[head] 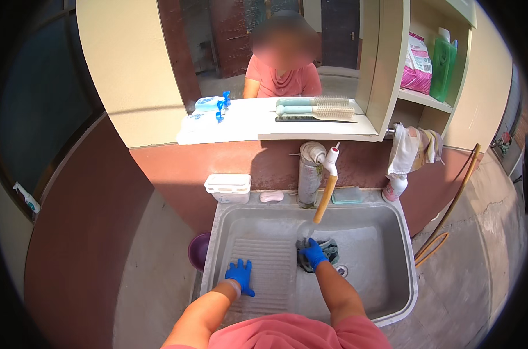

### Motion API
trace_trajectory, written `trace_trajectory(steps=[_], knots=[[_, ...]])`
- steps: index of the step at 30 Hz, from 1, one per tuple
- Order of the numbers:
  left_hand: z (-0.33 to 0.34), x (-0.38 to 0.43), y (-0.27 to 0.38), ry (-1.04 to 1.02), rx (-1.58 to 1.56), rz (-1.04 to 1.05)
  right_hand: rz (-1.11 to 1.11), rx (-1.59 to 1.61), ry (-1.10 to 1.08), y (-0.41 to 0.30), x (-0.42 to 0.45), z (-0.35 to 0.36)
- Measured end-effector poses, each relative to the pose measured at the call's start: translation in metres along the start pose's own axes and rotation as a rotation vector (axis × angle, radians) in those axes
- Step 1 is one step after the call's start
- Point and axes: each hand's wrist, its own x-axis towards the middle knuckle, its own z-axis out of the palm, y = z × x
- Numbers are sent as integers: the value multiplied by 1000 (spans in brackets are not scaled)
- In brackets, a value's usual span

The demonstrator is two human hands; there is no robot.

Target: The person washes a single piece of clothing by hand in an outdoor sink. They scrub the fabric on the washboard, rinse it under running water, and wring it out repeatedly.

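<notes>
Both my hands wear blue gloves over a grey laundry sink (403,279). My left hand (240,276) rests on the ribbed washboard (270,270) at the sink's left, its fingers spread and nothing in it. In the basin, my right hand (314,253) is on a dark wet cloth (330,248), close to the drain (342,271). Its fingertips are partly lost against the cloth, so whether they grip it cannot be told. Water seems to run from the tan hose (325,198) on the white tap (331,160) above the cloth.
Along the sink's back edge stand a lidded white tub (228,188), a pink soap bar (271,196), a teal soap dish (347,196) and a white bottle (395,188). Hairbrushes (316,110) lie on the shelf above. A purple basin (199,251) is at the left.
</notes>
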Motion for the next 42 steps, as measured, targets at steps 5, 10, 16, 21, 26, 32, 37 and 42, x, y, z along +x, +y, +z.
trace_trajectory(steps=[5,10,16,21,26,32,37,42], knots=[[2,-1,-1,17,-7,22,-23,108,-38,-1,-2,-3],[9,3,-3,46,15,35,-95,66,31,-3,-5,-5],[-1,-2,0,-5,4,3,-58,-67,53,-12,-8,-9],[4,1,-1,-9,2,1,-20,50,18,-4,1,-4],[0,0,-1,-7,11,-7,-28,-53,10,-15,1,-3],[4,-1,-3,-15,-6,-20,-47,118,-27,-22,-5,-1],[1,-4,5,-29,14,12,-35,65,-28,28,13,0],[6,-7,-1,-14,0,7,-158,-454,-51,-7,-27,3]])
